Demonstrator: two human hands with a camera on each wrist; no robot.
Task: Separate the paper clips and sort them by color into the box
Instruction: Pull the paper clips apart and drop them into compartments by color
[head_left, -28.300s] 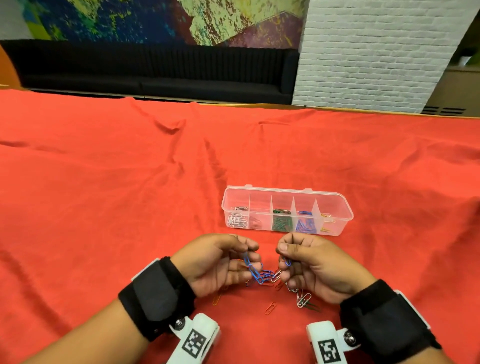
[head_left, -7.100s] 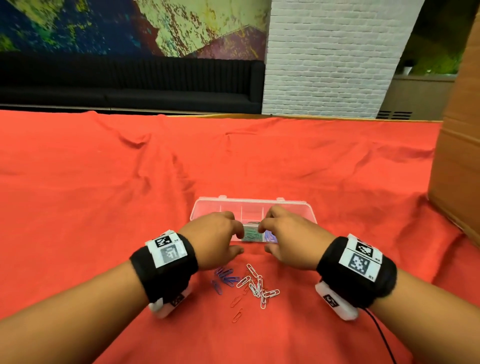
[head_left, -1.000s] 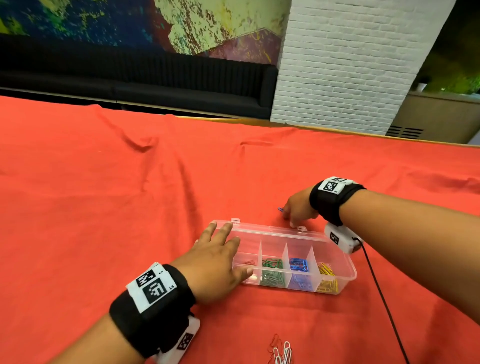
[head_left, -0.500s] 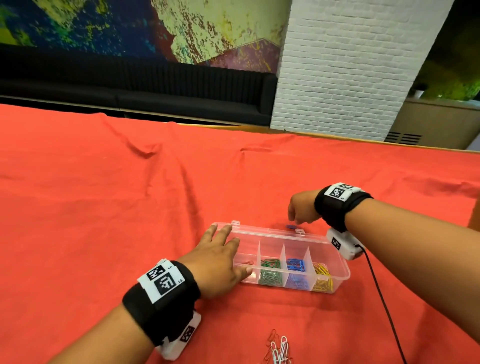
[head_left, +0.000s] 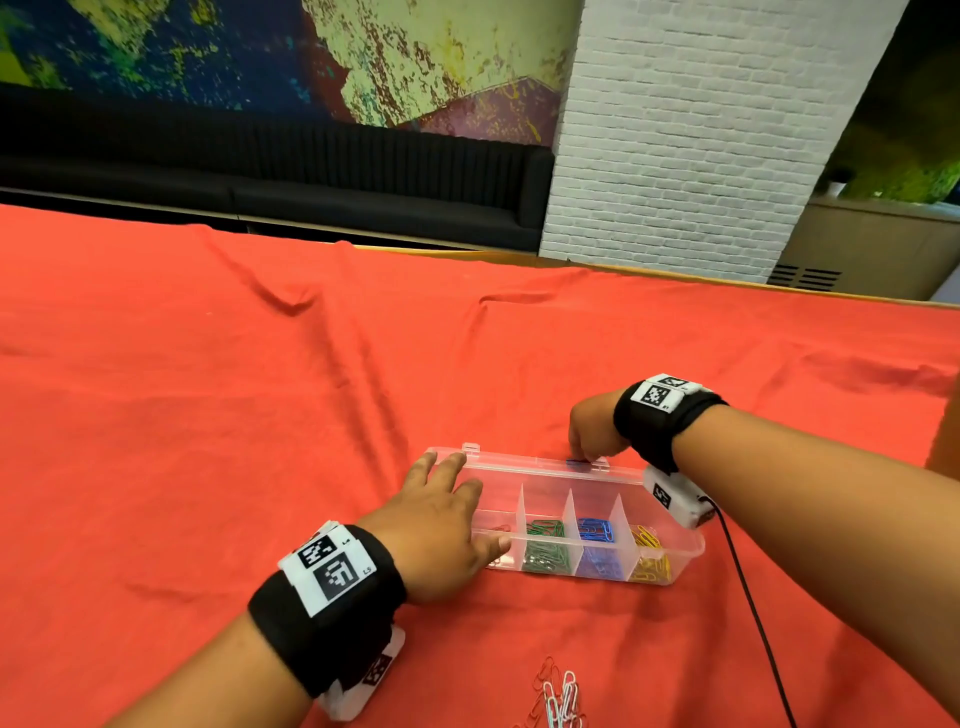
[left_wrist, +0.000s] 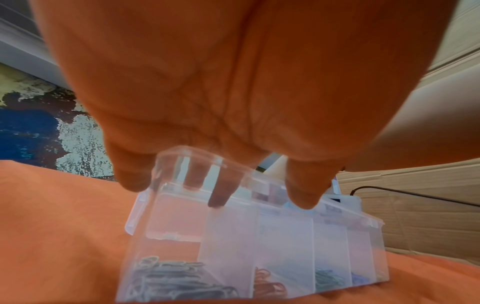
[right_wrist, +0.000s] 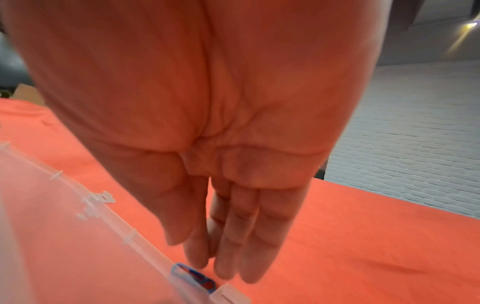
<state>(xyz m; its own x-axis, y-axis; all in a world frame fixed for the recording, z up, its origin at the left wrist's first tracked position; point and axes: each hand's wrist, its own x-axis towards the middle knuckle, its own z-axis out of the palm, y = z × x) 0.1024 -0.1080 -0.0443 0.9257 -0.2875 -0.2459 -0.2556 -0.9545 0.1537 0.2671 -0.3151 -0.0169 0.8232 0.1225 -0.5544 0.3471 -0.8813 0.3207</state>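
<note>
A clear plastic box (head_left: 675, 525) with dividers lies on the red cloth. It holds green clips (head_left: 545, 548), blue clips (head_left: 595, 535) and yellow clips (head_left: 647, 553); the left wrist view also shows silvery clips (left_wrist: 166, 281) and red clips (left_wrist: 267, 286). My left hand (head_left: 447, 478) rests flat on the box's left end, fingers straight and spread. My right hand (head_left: 584, 454) reaches behind the box, fingers straight and pointing down. Its fingertips (right_wrist: 233, 267) are right beside a single blue clip (right_wrist: 193, 275) lying against the box's far wall. I cannot tell whether they pinch it.
A small heap of white and red clips (head_left: 558, 696) lies on the cloth at the near edge. A black cable (head_left: 753, 597) runs from my right wrist toward me. A cardboard box (left_wrist: 415, 226) stands to the right. The cloth is wrinkled further back.
My right hand, lifted off the cloth half a second ago, has come back down to the blue clip behind the box. My left hand has stayed on the box.
</note>
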